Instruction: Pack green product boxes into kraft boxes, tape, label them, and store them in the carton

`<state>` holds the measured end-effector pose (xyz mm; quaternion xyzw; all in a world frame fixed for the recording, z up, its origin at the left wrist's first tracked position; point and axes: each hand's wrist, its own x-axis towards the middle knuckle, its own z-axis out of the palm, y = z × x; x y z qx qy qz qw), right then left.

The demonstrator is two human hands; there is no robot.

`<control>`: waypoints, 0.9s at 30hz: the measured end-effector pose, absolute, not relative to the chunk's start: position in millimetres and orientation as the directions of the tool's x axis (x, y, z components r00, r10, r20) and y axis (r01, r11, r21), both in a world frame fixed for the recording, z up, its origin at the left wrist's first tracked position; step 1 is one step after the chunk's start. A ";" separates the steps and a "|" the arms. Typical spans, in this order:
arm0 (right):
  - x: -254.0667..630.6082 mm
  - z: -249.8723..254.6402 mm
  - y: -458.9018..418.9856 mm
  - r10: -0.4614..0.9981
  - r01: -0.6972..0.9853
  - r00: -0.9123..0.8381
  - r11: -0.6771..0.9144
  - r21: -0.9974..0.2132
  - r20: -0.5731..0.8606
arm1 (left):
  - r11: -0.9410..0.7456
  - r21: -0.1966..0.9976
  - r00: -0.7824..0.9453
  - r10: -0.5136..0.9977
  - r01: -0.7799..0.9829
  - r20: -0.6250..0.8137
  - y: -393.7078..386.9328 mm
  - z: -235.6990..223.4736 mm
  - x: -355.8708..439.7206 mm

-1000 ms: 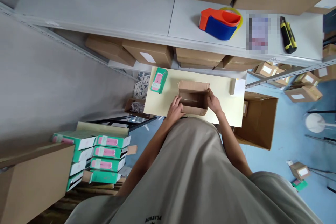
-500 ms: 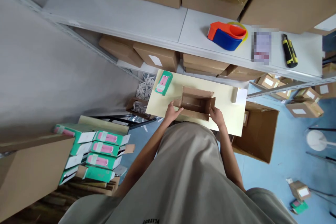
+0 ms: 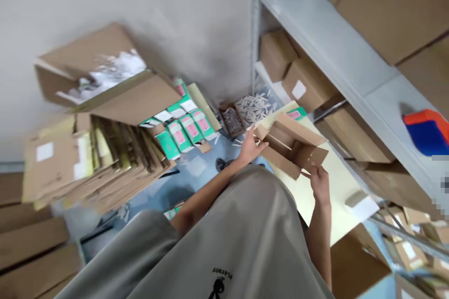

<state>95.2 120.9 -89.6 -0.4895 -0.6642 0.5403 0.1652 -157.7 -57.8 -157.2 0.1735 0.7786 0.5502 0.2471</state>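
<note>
An open cardboard box is held just above the pale yellow tabletop, its flaps spread and its inside facing up. My left hand is closed on the flap at its left end. My right hand pinches the flap at the right end. Behind the cardboard box a green product box is partly covered by it. The bottom of the carton's inside shows no contents that I can make out.
Left of me, green and pink boxes stand beside stacked flattened cardboard and a carton with white paper. A grey shelf with cartons runs along the right, bearing an orange and blue tape dispenser. A large open carton stands lower right.
My view has swung to the left, bringing the flattened cardboard and paper-filled carton into sight. Both hands still hold the cardboard box, which now looks tilted and turned.
</note>
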 end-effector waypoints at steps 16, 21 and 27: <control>-272.1 -86.6 -101.2 0.097 0.435 -0.900 0.276 -0.857 -0.425 | 0.296 0.949 -0.966 -0.258 -0.105 -0.027 -440.9 -113.0 -274.8; -319.2 -94.7 -148.2 0.072 0.394 -0.906 0.501 -0.770 -0.417 | 0.301 0.937 -0.956 -0.277 -0.179 -0.093 -472.3 -128.4 -290.4; -344.3 -80.1 -156.3 0.016 0.305 -0.912 0.693 -0.654 -0.409 | 0.427 0.860 -0.955 -0.212 -0.280 -0.205 -477.2 -142.3 -305.8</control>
